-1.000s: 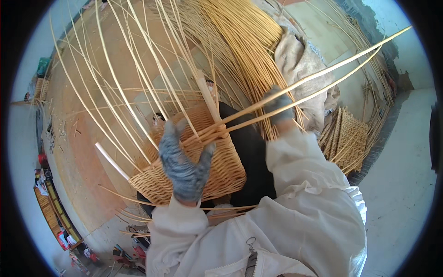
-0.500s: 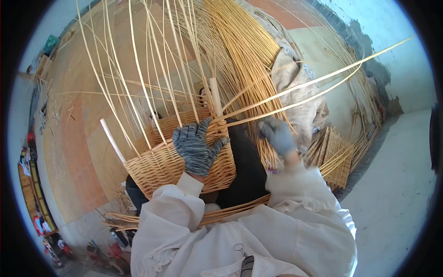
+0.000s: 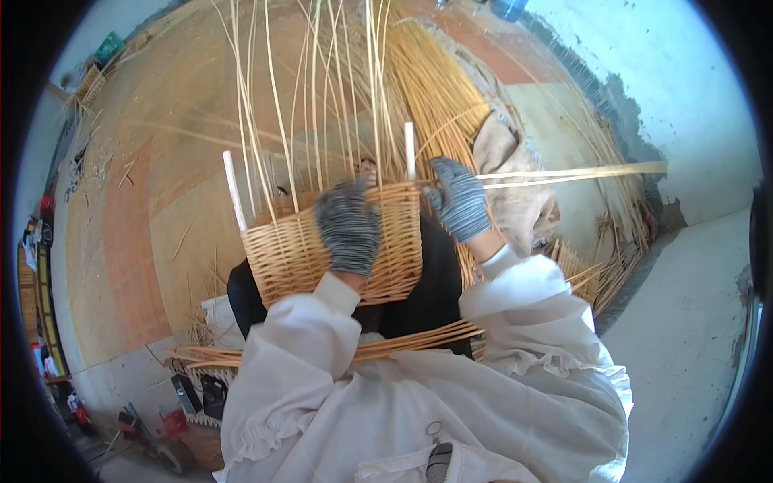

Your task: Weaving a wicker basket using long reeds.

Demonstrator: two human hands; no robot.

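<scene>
A half-woven wicker basket [image 3: 270, 262] rests across my lap, with pale upright rods rising from its far side and a thicker peeled stick at each end of its rim. My left hand [image 3: 348, 229], in a grey striped glove, lies against the basket's near wall and rim; its fingers are smeared by motion. At the right corner my right hand [image 3: 460, 200], gloved alike, is over the weaving rods [image 3: 572, 174] that run out sideways from the rim. Its thumb and fingers stand apart there, and part of the rods is hidden behind the hand.
A big bundle of long rods [image 3: 439, 76] lies on the floor ahead, beside crumpled sacking [image 3: 515, 189]. More rods [image 3: 394, 344] lie across my lap. A woven panel [image 3: 573, 262] sits at the right, near the wall [image 3: 684, 306]. Tools [image 3: 165, 443] stand at lower left.
The basket has turned and shifted right, so its rim lies more level. The side rods have swung down to nearly horizontal. My right hand has moved up and left to the basket's corner.
</scene>
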